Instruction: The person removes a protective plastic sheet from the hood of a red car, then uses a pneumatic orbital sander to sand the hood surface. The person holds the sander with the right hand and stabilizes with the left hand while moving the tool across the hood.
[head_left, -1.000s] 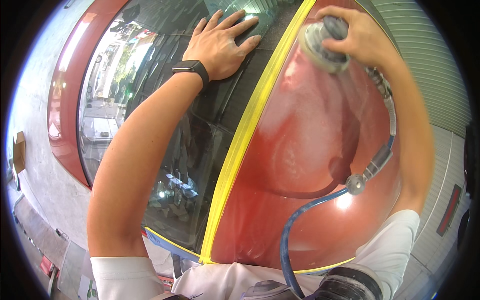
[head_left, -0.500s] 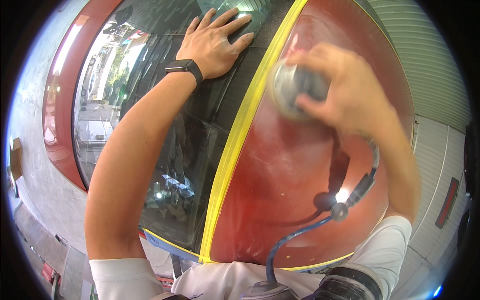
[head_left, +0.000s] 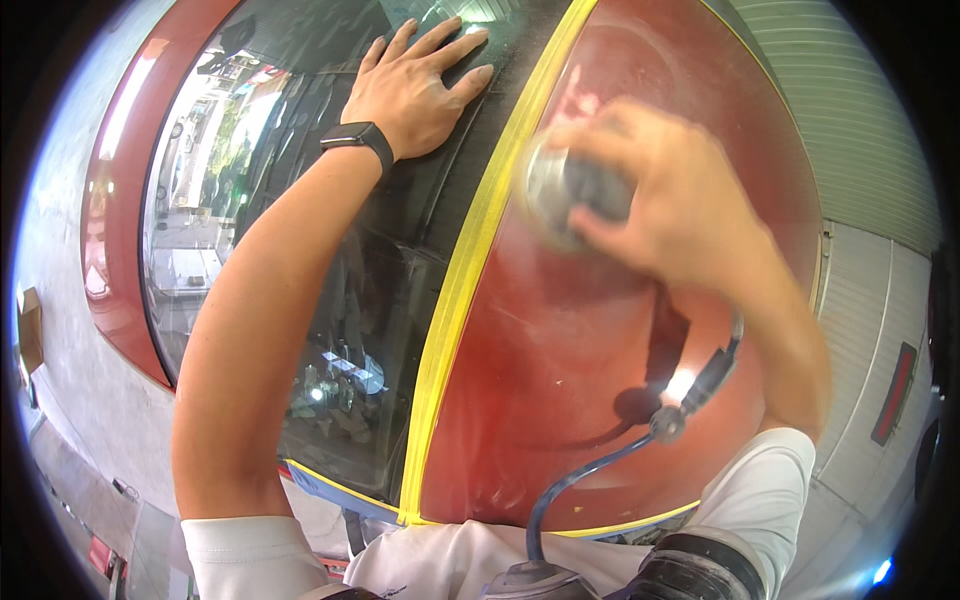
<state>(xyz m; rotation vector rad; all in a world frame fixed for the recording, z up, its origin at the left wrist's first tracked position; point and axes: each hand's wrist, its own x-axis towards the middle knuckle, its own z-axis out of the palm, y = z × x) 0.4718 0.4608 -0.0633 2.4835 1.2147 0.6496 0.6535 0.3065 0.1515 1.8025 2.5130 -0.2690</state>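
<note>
Spread flat on the dark car glass [head_left: 390, 300], my left hand [head_left: 410, 95] has its fingers apart and holds nothing. A black wristband [head_left: 358, 140] sits on that wrist. My right hand [head_left: 665, 200], blurred by motion, grips a round palm sander [head_left: 560, 190] from above. The sander's disc lies against the red car roof panel [head_left: 540, 370], close to the yellow masking tape [head_left: 470, 270] that runs between glass and panel. A blue air hose [head_left: 575, 470] with a metal coupling [head_left: 668, 424] trails from below the right hand toward my body. Pale, dull smears mark the red paint.
A glossy red car panel [head_left: 110, 220] borders the glass at the far left. Blue and yellow tape [head_left: 340, 492] edges the near side. Ridged shutter metal [head_left: 850, 120] stands beyond the right side. Near my waist is a black cylindrical item [head_left: 690, 570].
The sander and my right hand have shifted a little left and nearer to me. The hose coupling has moved slightly left. My left hand stays flat on the glass.
</note>
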